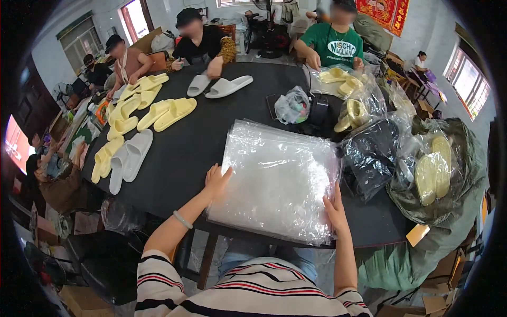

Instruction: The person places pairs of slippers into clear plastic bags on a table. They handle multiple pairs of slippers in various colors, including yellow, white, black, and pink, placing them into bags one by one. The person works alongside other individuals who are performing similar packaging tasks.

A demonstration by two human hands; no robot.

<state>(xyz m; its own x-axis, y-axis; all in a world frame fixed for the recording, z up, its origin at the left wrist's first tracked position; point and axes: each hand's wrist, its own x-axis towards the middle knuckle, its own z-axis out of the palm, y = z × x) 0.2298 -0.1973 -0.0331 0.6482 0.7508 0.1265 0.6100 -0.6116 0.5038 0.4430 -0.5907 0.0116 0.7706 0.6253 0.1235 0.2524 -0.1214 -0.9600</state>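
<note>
A thick stack of clear plastic bags [277, 177] lies on the near part of the black table, its lower edge reaching about the table's front edge. My left hand [217, 181] grips the stack's left side, thumb on top and fingers along the edge. On the opposite side my right hand [334, 208] holds the right edge, thumb over the top sheet; its other fingers are partly hidden. Pale yellow slides [174, 113] and a pair of grey slides [131, 158] are laid out to the left of the stack.
Bagged black slippers [372, 153] and bagged yellow slides [435, 169] crowd the right side, near a green sack [467, 158]. A small plastic bag [292, 105] sits beyond the stack. Across the black table [195, 137], one co-worker handles grey slides [228, 87], another bagged yellow slides [340, 79].
</note>
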